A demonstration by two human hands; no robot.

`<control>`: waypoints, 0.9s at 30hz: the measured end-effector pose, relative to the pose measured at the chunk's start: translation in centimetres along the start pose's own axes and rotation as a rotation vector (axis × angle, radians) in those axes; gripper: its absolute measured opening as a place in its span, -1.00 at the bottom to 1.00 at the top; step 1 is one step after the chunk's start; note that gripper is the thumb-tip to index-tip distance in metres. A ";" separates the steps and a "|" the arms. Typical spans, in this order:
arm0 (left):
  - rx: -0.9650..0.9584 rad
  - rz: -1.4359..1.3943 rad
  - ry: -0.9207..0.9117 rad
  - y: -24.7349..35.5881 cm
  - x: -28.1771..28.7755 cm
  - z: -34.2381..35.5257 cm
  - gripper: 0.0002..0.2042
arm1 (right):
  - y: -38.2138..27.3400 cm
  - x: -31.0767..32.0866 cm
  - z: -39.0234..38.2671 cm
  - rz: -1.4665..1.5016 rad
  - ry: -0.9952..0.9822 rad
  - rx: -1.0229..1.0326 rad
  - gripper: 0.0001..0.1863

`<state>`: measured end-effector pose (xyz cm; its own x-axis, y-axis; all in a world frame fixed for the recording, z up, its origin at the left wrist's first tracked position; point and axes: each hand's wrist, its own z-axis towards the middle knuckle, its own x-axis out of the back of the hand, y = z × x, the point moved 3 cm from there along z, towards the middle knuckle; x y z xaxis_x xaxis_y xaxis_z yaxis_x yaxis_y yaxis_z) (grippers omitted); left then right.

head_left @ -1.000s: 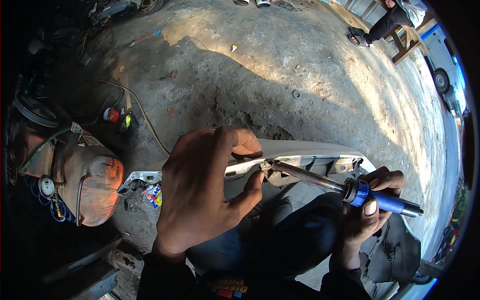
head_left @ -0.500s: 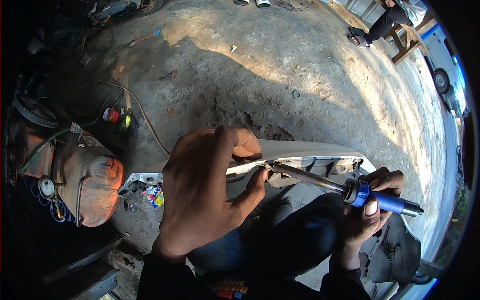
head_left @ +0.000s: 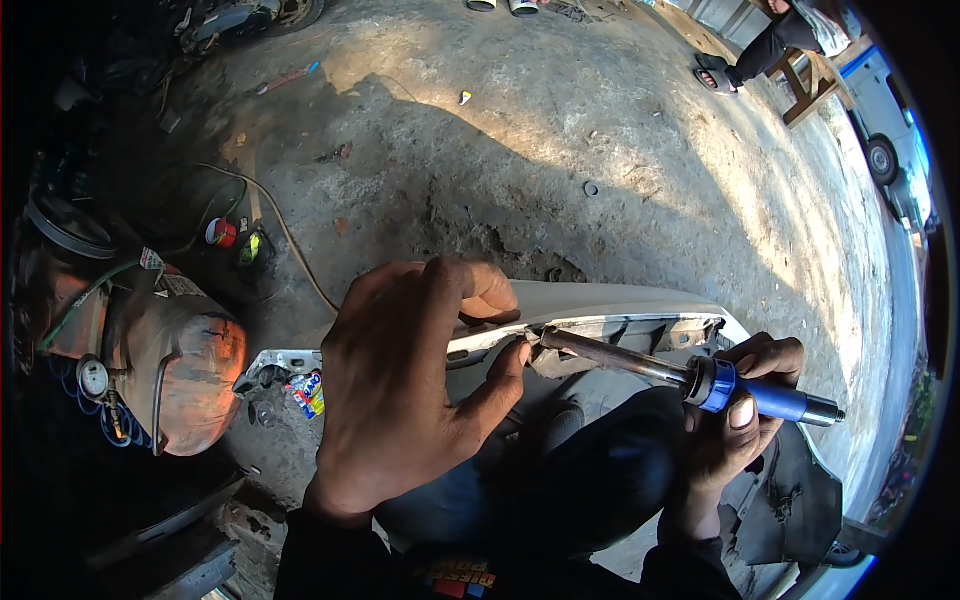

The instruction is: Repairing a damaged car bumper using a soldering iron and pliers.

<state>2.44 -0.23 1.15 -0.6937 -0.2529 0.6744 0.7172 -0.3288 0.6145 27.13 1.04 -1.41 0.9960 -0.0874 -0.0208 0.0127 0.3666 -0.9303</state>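
A pale, long curved panel, which looks like a car bumper, lies across in front of me, its torn inner edge facing me. My left hand is closed at this edge, fingers curled over the top and thumb below; whether a small piece is pinched there is hidden. My right hand grips the blue handle of a soldering iron. The iron's metal barrel points left, its end touching or nearly touching the edge beside my left thumb. My bent leg is beneath the panel.
An orange, worn air tank with a gauge stands at the left. A hose runs over the floor towards the panel. Near it sit a red can and a colourful packet. A person sits on a wooden bench at the far right.
Hardly anything differs. Both hands keep their hold, with only a very slight shift to the left; the iron's end stays at the same spot on the edge.
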 end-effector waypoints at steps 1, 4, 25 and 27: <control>0.003 0.004 0.003 0.0 -0.1 0.0 -0.69 | 0.1 0.1 0.1 -0.007 0.025 0.024 -0.49; 0.004 0.008 0.001 0.0 -0.3 0.1 -0.68 | -0.4 0.0 0.3 0.014 0.070 0.014 -0.48; 0.001 0.002 -0.006 -0.2 -0.3 0.1 -0.69 | 0.4 -0.2 0.2 0.010 0.037 0.060 -0.45; -0.001 -0.002 -0.005 -0.1 -0.3 0.1 -0.68 | 0.4 -0.2 0.2 0.027 0.023 0.069 -0.47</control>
<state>2.55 0.01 0.91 -0.6946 -0.2473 0.6756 0.7159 -0.3303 0.6151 26.92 1.38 -1.69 0.9937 -0.0981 -0.0545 -0.0068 0.4322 -0.9018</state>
